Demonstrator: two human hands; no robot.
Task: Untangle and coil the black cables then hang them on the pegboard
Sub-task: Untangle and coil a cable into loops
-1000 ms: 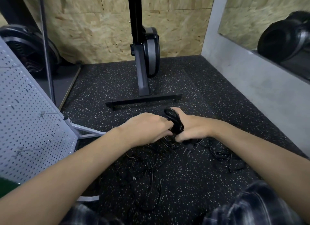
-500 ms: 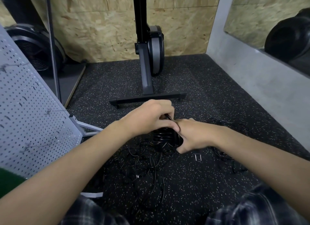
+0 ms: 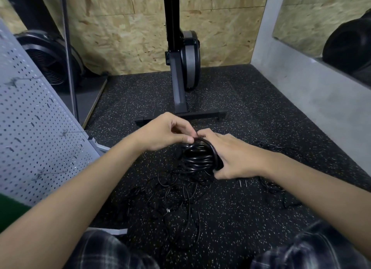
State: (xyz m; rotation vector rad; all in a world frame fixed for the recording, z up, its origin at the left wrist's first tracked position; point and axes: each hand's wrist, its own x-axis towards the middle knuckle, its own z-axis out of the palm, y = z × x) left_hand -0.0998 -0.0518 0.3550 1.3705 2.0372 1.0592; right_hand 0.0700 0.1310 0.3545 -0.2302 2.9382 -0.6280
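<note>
A thick black cable coil (image 3: 197, 158) hangs between both hands, above the speckled floor. My right hand (image 3: 230, 156) grips the coil's right side, fingers curled round the loops. My left hand (image 3: 166, 133) pinches a strand at the coil's top between thumb and fingertips. Below lies a tangle of thin black cables (image 3: 174, 196). A second small tangle (image 3: 275, 186) lies to the right. A plug with two metal prongs (image 3: 243, 183) shows just under my right hand. The grey pegboard (image 3: 34, 128) leans at the left, with wire hooks on it.
A black exercise machine stand (image 3: 180, 100) with a crossbar foot stands straight ahead against a chipboard wall. A fan-like wheel (image 3: 50, 62) sits at the far left. A grey ledge (image 3: 313, 92) runs along the right. My plaid-clad knees fill the bottom edge.
The coil went from a tight bundle gripped in my right hand to open loops facing me. My left hand lifted off it and now pinches a strand at the top.
</note>
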